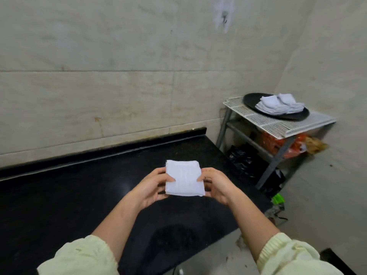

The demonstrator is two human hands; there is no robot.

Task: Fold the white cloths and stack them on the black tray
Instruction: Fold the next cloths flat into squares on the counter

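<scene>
White folded cloth square [183, 178] is up in the air over the glossy black stone desk [79, 185], pinched on both sides: the left hand [153, 187] has its thumb on top of the left edge with fingers curled under, and the right hand [216, 185] does the same on the right edge. So both hands are clamped on it and neither is free. It looks super light and totally limp, thin woven fabric in a few layers, so the grip is the only thing keeping it a neat square. My guess is that grabbing one corner makes the layers fan out and you're refolding. Best bet imo is holding across the edges like this, thumb on top and fingers underneath. Not slippery, not fragile, just floppy. It has to go on the round black tray [252, 100] on the white wire rack [278, 126] off to the right, well apart from the hands, with piles of folded white cloths [278, 105] already on it. Those piles look uneven, so I'd set this one down flat and let go gently.
</scene>
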